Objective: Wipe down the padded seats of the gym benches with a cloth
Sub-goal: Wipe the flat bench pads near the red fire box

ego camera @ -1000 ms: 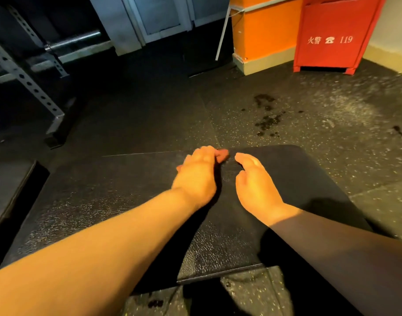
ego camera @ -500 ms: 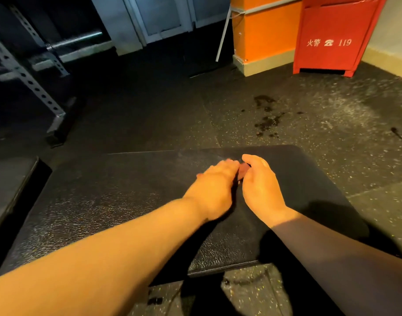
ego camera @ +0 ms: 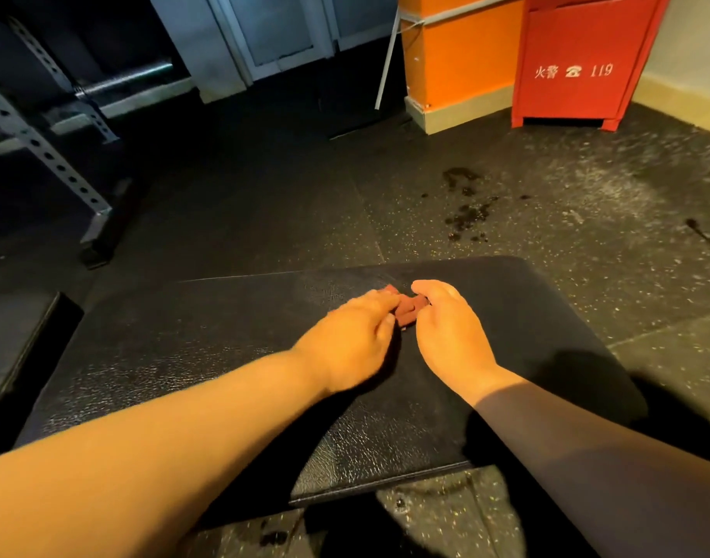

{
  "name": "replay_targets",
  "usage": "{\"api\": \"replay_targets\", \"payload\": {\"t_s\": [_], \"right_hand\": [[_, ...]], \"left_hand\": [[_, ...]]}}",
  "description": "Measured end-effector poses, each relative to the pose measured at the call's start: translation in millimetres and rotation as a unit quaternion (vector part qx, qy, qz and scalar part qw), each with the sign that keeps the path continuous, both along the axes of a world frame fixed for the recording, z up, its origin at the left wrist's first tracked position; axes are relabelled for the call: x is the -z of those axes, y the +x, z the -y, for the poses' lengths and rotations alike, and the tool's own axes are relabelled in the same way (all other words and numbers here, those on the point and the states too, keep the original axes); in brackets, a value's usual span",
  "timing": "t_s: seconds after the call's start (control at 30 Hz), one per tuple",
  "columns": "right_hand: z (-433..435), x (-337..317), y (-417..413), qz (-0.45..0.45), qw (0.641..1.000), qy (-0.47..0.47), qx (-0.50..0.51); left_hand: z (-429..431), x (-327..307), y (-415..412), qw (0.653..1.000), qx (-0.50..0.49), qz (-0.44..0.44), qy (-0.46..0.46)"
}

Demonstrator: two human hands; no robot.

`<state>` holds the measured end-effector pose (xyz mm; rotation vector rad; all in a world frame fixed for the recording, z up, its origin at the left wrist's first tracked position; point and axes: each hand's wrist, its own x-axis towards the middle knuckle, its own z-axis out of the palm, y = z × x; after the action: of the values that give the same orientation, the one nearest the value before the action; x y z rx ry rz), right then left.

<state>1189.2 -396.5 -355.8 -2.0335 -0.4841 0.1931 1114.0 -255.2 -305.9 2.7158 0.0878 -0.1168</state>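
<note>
Red cloth (ego camera: 406,308) newly between both hands

A small reddish-brown cloth (ego camera: 407,307), bunched up, lies on the far part of a black padded bench seat (ego camera: 184,356) with a shiny, grained surface, pinched from both sides by fingers.

Most of the cloth (ego camera: 409,307) hidden between 2 hands, left hand (ego camera: 351,346) motion-blurred.

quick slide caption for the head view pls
Both hands, left and right, bunch a small reddish-brown cloth on a black textured padded bench seat above speckled rubber flooring.
</note>
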Motion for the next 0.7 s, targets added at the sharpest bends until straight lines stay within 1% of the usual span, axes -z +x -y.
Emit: {"api": "replay_targets", "payload": {"t_s": [0.03, 0.1, 0.13, 0.17, 0.2, 0.23, 0.27, 0.37, 0.47, 0.53, 0.57, 0.6, 0.63, 0.67, 0.7], "right_hand": [[1, -1, 0, -0.002, 1.0, 0.002, -0.009], [2, -1, 1, -0.009, 1.0, 0.017, -0.023], [2, -1, 1, -0.013, 0.999, 0.023, -0.026], [2, -1, 0, -0.011, 0.999, 0.031, -0.027], [1, -2, 0, -0.008, 0.999, 0.039, -0.024], [-1, -2, 1, -0.006, 0.998, 0.056, -0.02], [-2, -4, 0, -0.017, 0.997, 0.079, -0.016], [-11, -12, -1, -0.084, 0.983, 0.162, -0.019], [-14, -18, 1, -0.058, 0.989, 0.133, -0.01], [-9, -21, 13, -0.062, 0.992, 0.101, 0.033], [-6, -22, 23, -0.088, 0.989, 0.099, 0.069], [-1, -23, 34, -0.14, 0.976, 0.117, 0.117], [4, -26, 41, -0.215, 0.951, 0.153, 0.16], [8, -26, 47, -0.29, 0.919, 0.193, 0.184], [11, -29, 48, -0.353, 0.889, 0.23, 0.178]], "left_hand": [[-9, -5, 1, 1.0, -0.015, -0.007, -0.01], [-28, -15, 4, 0.994, -0.114, 0.004, -0.002], [-36, -16, 4, 0.986, -0.161, 0.016, 0.03], [-39, -17, 3, 0.98, -0.178, 0.026, 0.081], [-39, -16, 0, 0.976, -0.172, 0.03, 0.13], [-37, -14, -2, 0.974, -0.154, 0.031, 0.161], [-33, -12, -3, 0.975, -0.152, 0.023, 0.162], [-24, -17, 0, 0.971, -0.197, -0.025, 0.133], [-19, -19, 6, 0.974, -0.178, -0.043, 0.136], [-21, -19, 4, 0.976, -0.175, -0.052, 0.12], [-24, -19, 2, 0.976, -0.178, -0.052, 0.11], [-27, -20, -1, 0.977, -0.178, -0.044, 0.104], [-29, -20, -4, 0.978, -0.177, -0.034, 0.104], [-32, -20, -6, 0.979, -0.174, -0.022, 0.105], [-34, -20, -9, 0.98, -0.171, -0.008, 0.103]]}}
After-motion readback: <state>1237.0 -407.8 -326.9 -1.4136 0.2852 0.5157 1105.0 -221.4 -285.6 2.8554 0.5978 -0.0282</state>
